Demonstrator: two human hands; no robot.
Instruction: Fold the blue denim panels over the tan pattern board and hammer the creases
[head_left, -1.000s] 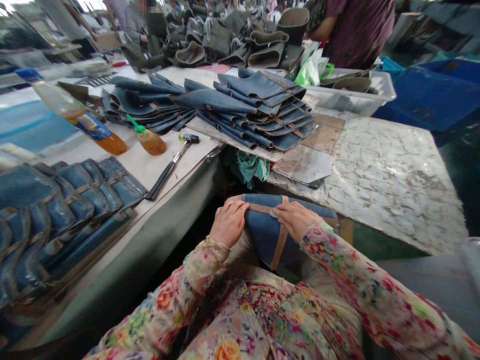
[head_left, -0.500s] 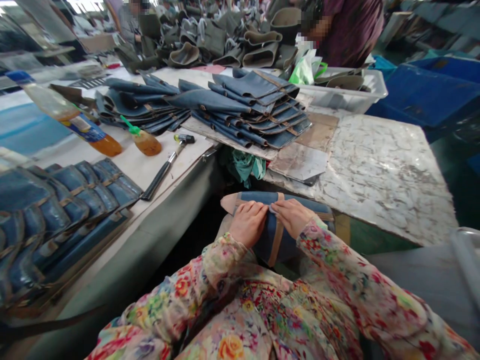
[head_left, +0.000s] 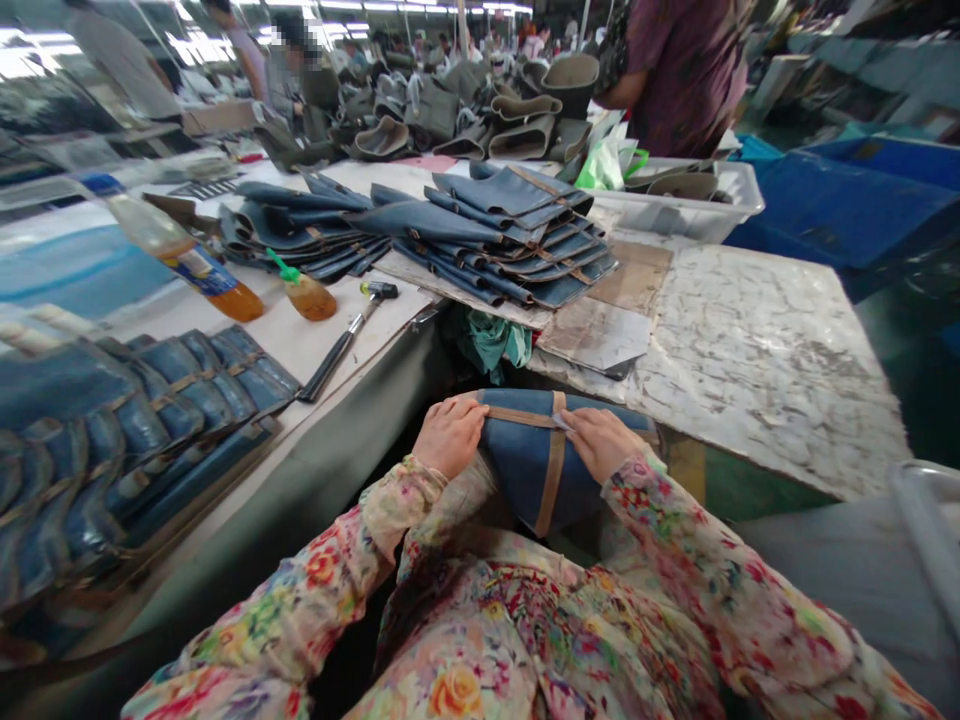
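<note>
A blue leather boot upper (head_left: pixel 517 462) with crossing tan strips lies across my lap, below the table edge. My left hand (head_left: pixel 451 437) is closed round its left end, fingers over the end of the lengthwise tan strip. Near where the strips cross, my right hand (head_left: pixel 600 440) pinches a small whitish piece (head_left: pixel 562 420) against the leather. I cannot make out what that piece is. The underside of the upper and my left thumb's full grip are hidden.
Stacked blue uppers (head_left: pixel 517 225) lie ahead, with more (head_left: pixel 180 385) at left. A hammer (head_left: pixel 345 340), a small green-tipped bottle (head_left: pixel 307 292) and a larger bottle (head_left: pixel 202 265) rest on the left table. A white crate (head_left: pixel 739 200) stands beyond the right board (head_left: pixel 780 350); a person (head_left: pixel 686 80) is behind.
My left hand has slid left from the middle of the upper to its left end, uncovering the lengthwise strip. My right hand has moved slightly right with the whitish piece.
</note>
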